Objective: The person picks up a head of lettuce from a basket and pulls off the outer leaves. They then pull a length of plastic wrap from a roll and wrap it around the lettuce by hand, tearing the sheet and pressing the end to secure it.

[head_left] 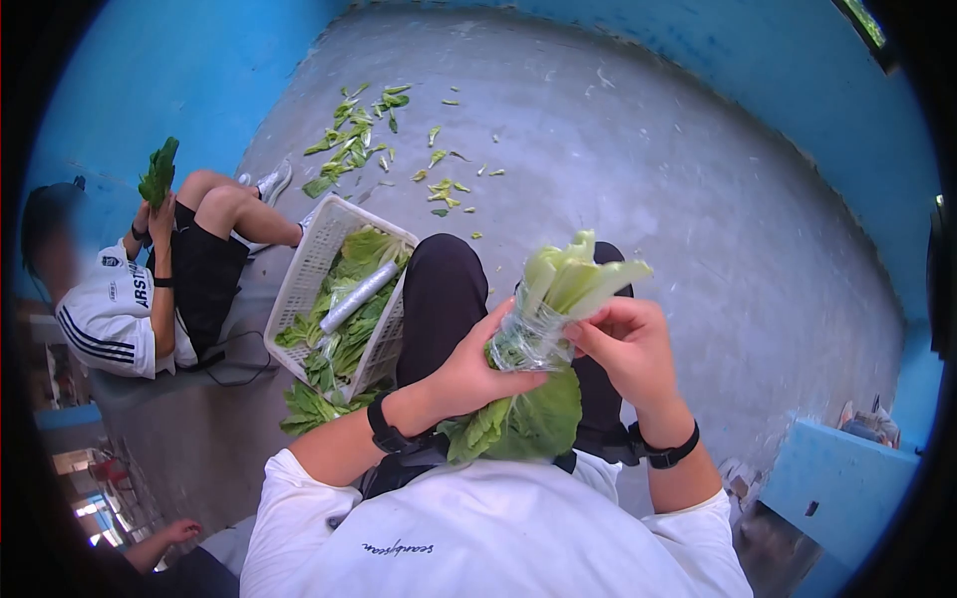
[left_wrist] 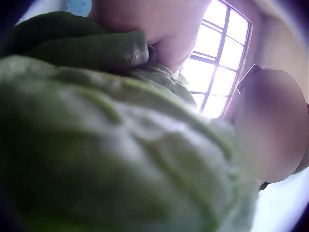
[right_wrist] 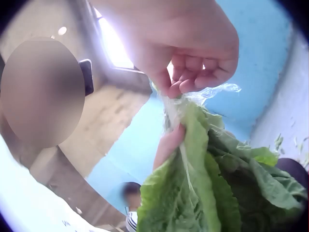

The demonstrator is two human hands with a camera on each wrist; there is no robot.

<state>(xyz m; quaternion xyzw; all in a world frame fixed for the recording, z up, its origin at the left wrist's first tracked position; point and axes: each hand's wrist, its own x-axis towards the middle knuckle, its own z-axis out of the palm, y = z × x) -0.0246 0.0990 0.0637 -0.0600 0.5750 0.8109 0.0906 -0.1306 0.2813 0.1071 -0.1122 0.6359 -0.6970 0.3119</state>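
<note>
My left hand (head_left: 477, 364) grips a bunch of leafy greens (head_left: 523, 419) around its middle, over the lap. Pale stalks point away from me, and broad leaves hang toward my shirt. Clear plastic film (head_left: 533, 334) is wound around the bunch where stalks meet leaves. At the right side of the wrap, my right hand (head_left: 628, 349) pinches the film between thumb and fingers. A loose, crumpled end of film (right_wrist: 224, 89) sticks out past those fingers in the right wrist view. Leaves (left_wrist: 125, 159) fill most of the left wrist view, blurred.
A white plastic crate (head_left: 289, 299) by my left knee holds more greens and a roll of plastic film (head_left: 359, 297). Leaf scraps (head_left: 349, 140) litter the floor ahead. To the left, a seated person (head_left: 130, 289) holds greens. A blue ledge (head_left: 837, 488) stands at right.
</note>
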